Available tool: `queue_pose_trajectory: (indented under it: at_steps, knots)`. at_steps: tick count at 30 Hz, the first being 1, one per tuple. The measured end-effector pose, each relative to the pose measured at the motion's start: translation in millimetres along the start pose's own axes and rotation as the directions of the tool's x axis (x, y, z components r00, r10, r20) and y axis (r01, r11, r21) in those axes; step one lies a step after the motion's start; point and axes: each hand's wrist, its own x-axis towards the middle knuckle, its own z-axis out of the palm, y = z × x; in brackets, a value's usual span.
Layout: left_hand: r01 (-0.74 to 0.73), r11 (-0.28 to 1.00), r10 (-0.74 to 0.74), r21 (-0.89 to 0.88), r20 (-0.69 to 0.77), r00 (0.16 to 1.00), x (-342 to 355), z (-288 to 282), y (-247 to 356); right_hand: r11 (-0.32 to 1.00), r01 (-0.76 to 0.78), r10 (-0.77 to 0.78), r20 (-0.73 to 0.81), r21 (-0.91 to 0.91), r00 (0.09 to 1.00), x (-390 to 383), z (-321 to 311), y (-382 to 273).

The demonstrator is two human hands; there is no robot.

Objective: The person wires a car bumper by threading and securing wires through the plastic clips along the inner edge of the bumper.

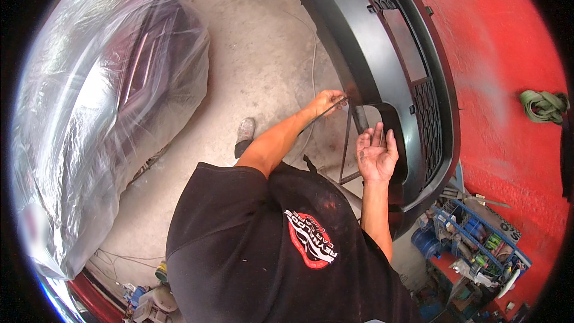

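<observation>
A black car bumper [382,54] rests on a thin metal stand [347,143] and curves from the top centre down to the right. My left hand [326,103] is at the bumper's lower edge, pinching a thin dark rod [323,115] that slants back toward my forearm. My right hand [376,155] is held palm up with fingers spread. It holds nothing and sits just in front of the bumper's side opening [382,122]. My black shirt fills the lower middle of the view.
A large car part wrapped in clear plastic [101,101] fills the left side. A red wall [508,84] with a green bundle of rope [543,105] stands at the right. A blue rack of tools [478,239] is at lower right. Cables lie on the concrete floor [269,36].
</observation>
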Motion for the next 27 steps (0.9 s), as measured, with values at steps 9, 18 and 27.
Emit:
queue_pose_trajectory:
  at_steps: [9, 18, 27]
  knots:
    - [-0.09, 0.9, 0.068, 0.427, 0.065, 0.996, -41.4, 14.5, 61.7, 0.996, 0.045, -0.04, 0.067, -0.076, 0.997, 12.2, -7.6, -6.8]
    - [-0.093, 0.475, 0.484, 0.875, -0.171, 0.858, -68.9, 60.9, 80.8, 0.981, 0.161, -0.151, 0.09, -0.11, 0.984, 13.5, -19.5, 5.9]
    - [-0.057, 0.292, 0.461, 0.955, -0.088, 0.883, -77.8, 81.1, 123.6, 0.98, 0.193, -0.185, 0.153, -0.043, 0.971, 24.7, -18.5, 5.8]
